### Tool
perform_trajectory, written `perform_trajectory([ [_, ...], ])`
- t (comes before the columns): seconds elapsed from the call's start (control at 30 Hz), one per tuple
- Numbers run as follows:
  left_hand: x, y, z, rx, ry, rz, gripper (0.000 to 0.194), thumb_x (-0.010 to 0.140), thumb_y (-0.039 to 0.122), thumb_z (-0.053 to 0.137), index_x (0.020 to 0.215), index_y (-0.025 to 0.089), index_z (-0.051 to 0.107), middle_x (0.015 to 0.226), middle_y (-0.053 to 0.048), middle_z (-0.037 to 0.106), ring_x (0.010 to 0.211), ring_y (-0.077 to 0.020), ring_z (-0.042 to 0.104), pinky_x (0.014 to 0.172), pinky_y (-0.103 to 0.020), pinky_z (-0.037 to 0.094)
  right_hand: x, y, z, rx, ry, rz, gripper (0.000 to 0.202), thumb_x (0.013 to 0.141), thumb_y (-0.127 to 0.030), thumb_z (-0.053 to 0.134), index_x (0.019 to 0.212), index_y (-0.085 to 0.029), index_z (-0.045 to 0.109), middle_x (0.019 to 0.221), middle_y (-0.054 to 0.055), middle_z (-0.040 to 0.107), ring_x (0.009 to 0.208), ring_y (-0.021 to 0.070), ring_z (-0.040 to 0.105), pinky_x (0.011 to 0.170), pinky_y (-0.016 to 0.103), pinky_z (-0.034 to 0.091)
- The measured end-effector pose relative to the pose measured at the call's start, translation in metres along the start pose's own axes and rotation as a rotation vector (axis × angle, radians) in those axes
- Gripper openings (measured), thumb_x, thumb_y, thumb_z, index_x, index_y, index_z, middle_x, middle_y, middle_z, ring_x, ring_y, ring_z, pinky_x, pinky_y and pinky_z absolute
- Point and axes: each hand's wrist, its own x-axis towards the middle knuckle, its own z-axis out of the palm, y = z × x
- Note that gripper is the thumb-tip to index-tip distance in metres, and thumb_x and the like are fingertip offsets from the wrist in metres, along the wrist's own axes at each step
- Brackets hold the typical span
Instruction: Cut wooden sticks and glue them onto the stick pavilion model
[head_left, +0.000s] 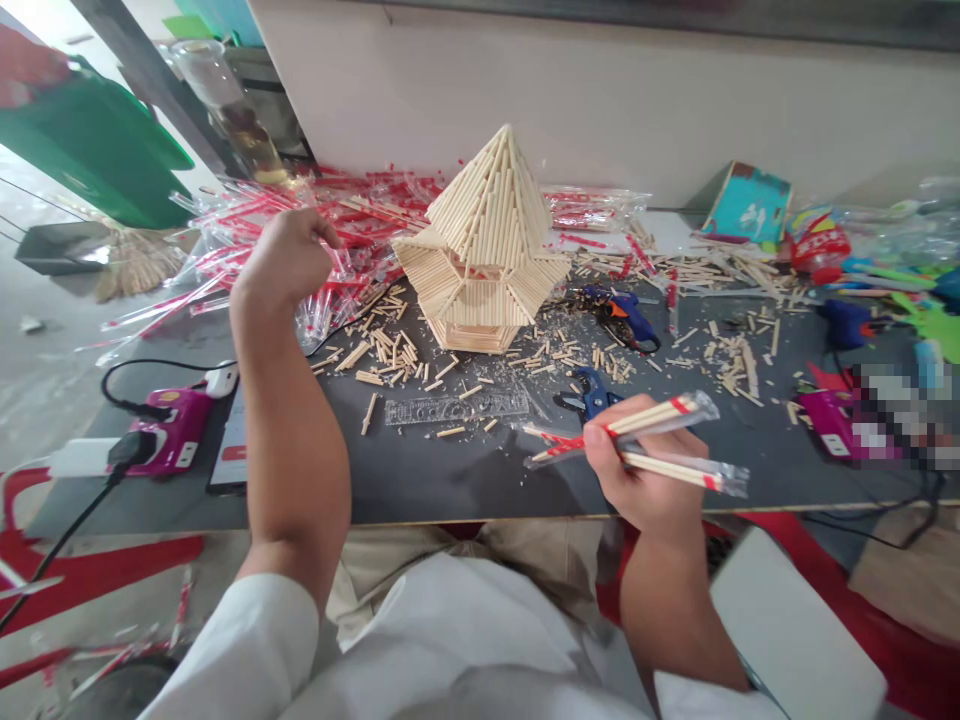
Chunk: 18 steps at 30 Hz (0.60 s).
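My right hand [646,470] is closed around several plastic-wrapped chopsticks [660,413] with red bands, over the front of the dark table. My left hand [289,255] is raised above a heap of red-and-clear chopstick wrappers [367,215]. Its fingers are curled in, and what they hold, if anything, is hidden. Between and beyond my hands stands a model pavilion [491,215] built of wooden sticks, with a pointed roof. Blue cutters [592,392] lie just behind my right hand, and a clear ruler [457,405] lies flat in front of the model.
Cut stick pieces [390,350] litter the table [450,475]. A blue glue gun [630,318] lies right of the model. Purple power strips [174,425] with cables sit at the left and right. A phone [229,450] lies beside my left forearm. A green bin [90,140] stands far left.
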Motion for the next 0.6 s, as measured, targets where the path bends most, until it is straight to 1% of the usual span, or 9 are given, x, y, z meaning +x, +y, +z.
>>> perform_trajectory([
  [0.1,-0.003,0.004,-0.001,-0.053,0.099,0.034,0.031,0.072,0.003,0.062,0.100,0.007,0.075,0.075,0.000,0.055,0.068,-0.0089,0.042,0.063,-0.024,0.035,0.012,-0.002,0.012,0.201,0.005,0.086,0.007,0.099,-0.019,0.065,0.092,-0.021,0.062,0.092,0.004,0.066,0.089,0.0178,0.064,0.084,0.035,0.052],
  [0.17,-0.005,0.004,-0.004,-0.075,0.125,0.047,0.029,0.074,0.007,0.064,0.100,0.008,0.076,0.076,0.000,0.058,0.069,-0.0095,0.046,0.065,-0.024,0.038,0.014,-0.002,0.023,0.430,0.013,0.197,0.014,0.106,-0.024,0.055,0.094,-0.021,0.061,0.095,0.004,0.064,0.089,0.0170,0.065,0.083,0.036,0.054],
  [0.23,-0.008,0.002,-0.008,-0.070,0.079,0.050,0.024,0.079,0.013,0.068,0.102,0.011,0.076,0.079,-0.001,0.063,0.069,-0.0102,0.050,0.066,-0.024,0.040,0.017,-0.003,0.032,0.699,0.032,0.288,0.020,0.111,-0.028,0.049,0.095,-0.023,0.058,0.087,0.000,0.060,0.074,0.0133,0.066,0.068,0.031,0.055],
  [0.27,-0.008,0.001,-0.010,-0.051,0.028,0.052,0.021,0.081,0.017,0.071,0.102,0.012,0.075,0.080,-0.002,0.065,0.069,-0.0105,0.052,0.066,-0.024,0.041,0.019,-0.004,0.036,0.819,0.045,0.317,0.021,0.112,-0.029,0.048,0.095,-0.023,0.058,0.081,-0.003,0.056,0.063,0.0110,0.063,0.057,0.028,0.053],
  [0.33,-0.009,-0.002,-0.013,-0.039,-0.081,0.027,0.013,0.087,0.022,0.072,0.097,0.013,0.072,0.080,-0.002,0.067,0.067,-0.0108,0.054,0.065,-0.025,0.042,0.026,-0.009,0.040,0.973,0.102,0.348,0.018,0.112,-0.030,0.049,0.098,-0.024,0.058,0.070,-0.007,0.046,0.045,0.0072,0.052,0.041,0.022,0.041],
  [0.4,-0.010,-0.003,-0.014,-0.110,-0.118,-0.026,0.011,0.096,0.024,0.062,0.091,0.015,0.067,0.077,-0.001,0.064,0.060,-0.0109,0.055,0.061,-0.026,0.043,0.034,-0.014,0.041,1.014,0.183,0.357,0.012,0.111,-0.030,0.053,0.103,-0.024,0.061,0.064,-0.009,0.040,0.039,0.0055,0.042,0.035,0.020,0.032],
  [0.47,-0.009,-0.002,-0.012,-0.208,-0.110,-0.082,0.019,0.102,0.022,0.050,0.088,0.016,0.061,0.072,0.000,0.058,0.054,-0.0107,0.054,0.057,-0.026,0.043,0.041,-0.017,0.039,1.005,0.230,0.366,0.008,0.109,-0.029,0.058,0.108,-0.024,0.063,0.061,-0.010,0.040,0.038,0.0048,0.037,0.035,0.019,0.030],
  [0.53,-0.009,0.001,-0.009,-0.243,-0.098,-0.112,0.026,0.106,0.026,0.045,0.086,0.017,0.057,0.069,0.001,0.053,0.051,-0.0104,0.052,0.055,-0.027,0.042,0.042,-0.018,0.036,0.977,0.228,0.364,0.007,0.107,-0.028,0.061,0.108,-0.023,0.065,0.059,-0.010,0.040,0.038,0.0047,0.034,0.036,0.019,0.028],
  [0.6,-0.007,0.004,-0.007,-0.236,-0.080,-0.133,0.031,0.109,0.033,0.042,0.085,0.018,0.056,0.067,0.001,0.052,0.050,-0.0108,0.050,0.056,-0.028,0.042,0.039,-0.017,0.034,0.937,0.204,0.353,0.007,0.106,-0.029,0.064,0.106,-0.022,0.067,0.057,-0.010,0.038,0.040,0.0049,0.033,0.038,0.020,0.027],
])
